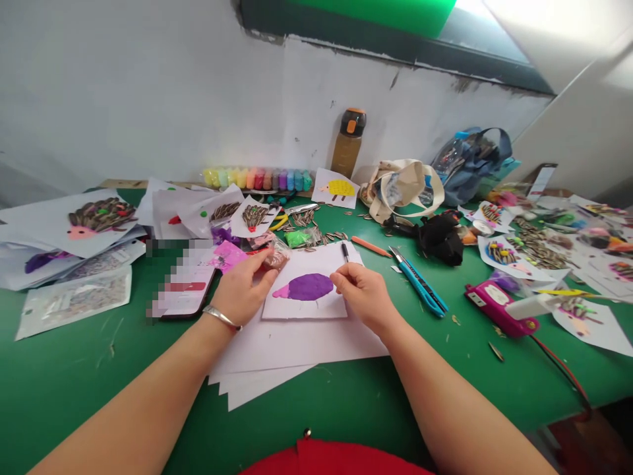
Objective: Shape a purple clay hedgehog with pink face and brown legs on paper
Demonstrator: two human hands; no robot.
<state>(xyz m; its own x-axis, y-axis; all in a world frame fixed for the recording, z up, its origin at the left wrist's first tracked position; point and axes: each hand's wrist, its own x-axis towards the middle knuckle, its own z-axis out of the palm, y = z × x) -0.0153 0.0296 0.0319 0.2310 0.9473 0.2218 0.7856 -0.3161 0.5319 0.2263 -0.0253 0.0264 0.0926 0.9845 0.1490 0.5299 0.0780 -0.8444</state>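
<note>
The left hand [244, 290], fingers loosely curled, touches a small clear packet [277, 256]; the right hand [363, 290] pinches thumb to forefinger, perhaps on something tiny. Between the 2 hands, 1 purple clay hedgehog shape [309, 287] lies on white paper [297, 311].

Head-height view, forward and down

The green table [123, 389] extended across the frame. Directly upon it were noted: a stack of white sheets [277, 349] at centre, a phone [185, 290] left of centre, a blue cutter [420, 284] right of centre, and a magenta device [499, 309] at right.
</note>
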